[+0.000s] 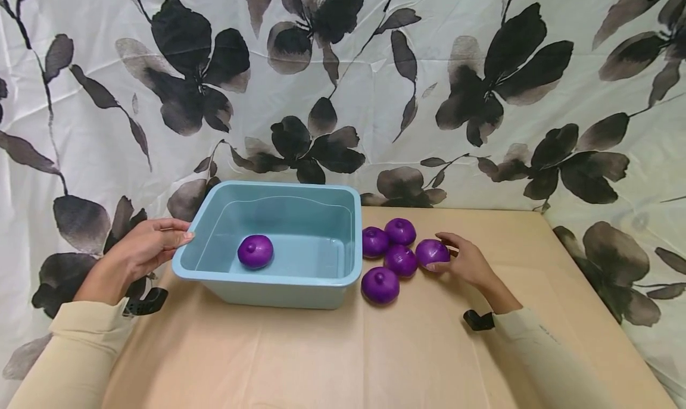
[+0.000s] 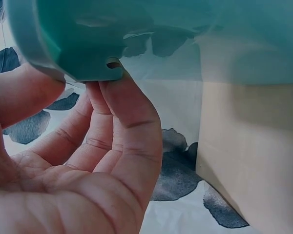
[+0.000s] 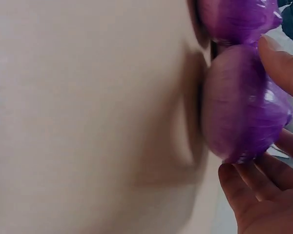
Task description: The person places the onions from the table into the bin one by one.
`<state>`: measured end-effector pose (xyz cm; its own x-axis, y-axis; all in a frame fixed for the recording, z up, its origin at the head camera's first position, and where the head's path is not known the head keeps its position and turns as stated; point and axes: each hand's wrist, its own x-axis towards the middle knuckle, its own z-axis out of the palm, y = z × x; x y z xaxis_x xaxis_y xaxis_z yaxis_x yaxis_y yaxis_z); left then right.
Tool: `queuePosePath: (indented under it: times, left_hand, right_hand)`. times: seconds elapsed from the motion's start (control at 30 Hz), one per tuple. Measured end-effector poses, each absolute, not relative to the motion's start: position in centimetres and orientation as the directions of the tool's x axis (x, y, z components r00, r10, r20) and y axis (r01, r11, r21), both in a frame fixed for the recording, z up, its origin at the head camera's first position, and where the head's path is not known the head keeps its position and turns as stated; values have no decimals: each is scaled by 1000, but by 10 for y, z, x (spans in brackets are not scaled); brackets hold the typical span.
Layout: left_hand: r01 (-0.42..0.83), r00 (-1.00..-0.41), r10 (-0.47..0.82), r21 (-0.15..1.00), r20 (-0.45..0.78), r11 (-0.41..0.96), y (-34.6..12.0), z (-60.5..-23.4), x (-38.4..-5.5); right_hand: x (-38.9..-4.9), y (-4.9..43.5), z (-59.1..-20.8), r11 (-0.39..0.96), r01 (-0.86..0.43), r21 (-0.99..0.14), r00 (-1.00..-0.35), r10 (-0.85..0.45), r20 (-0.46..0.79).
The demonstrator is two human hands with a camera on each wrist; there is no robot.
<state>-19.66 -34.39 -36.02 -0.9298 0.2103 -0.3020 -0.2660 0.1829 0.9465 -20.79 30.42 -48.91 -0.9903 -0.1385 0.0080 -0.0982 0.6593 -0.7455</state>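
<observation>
A light blue plastic tub [image 1: 284, 297] stands at the middle left of the table, with one purple onion [image 1: 255, 252] lying inside it. My left hand [image 1: 143, 248] pinches the tub's left rim between thumb and fingers; the left wrist view shows the fingertips under the rim's lip [image 2: 95, 73]. To the right of the tub, my right hand [image 1: 468, 263] holds another shiny purple onion [image 1: 432, 252], thumb on one side and fingers on the other. In the right wrist view this onion [image 3: 241, 105] sits low by the tabletop, against a neighbouring one [image 3: 237, 19].
Several more purple onions [image 1: 380, 286] cluster between the tub and my right hand. The table [image 1: 300, 361] has a tan cover. A white cloth with dark flowers [image 1: 396, 99] hangs behind the table and along its sides.
</observation>
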Motion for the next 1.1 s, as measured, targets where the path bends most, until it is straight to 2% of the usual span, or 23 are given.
queuePosePath:
  times: [0.33,0.6,1.1]
  left_hand:
    - [-277,-929,223,955,-295,107,-346,-361,-197]
    - [-277,-929,211,949,-305,153,-345,-363,-198]
    - [-274,-930,206,947,-306,170,-345,-363,-200]
  right_hand:
    - [-207,302,-494,665,-92,-741,-993,-118,17]
    - [-201,303,-492,657,-72,-750,-995,-97,11]
    - [-201,304,-471,653,-130,-746,-990,-133,55]
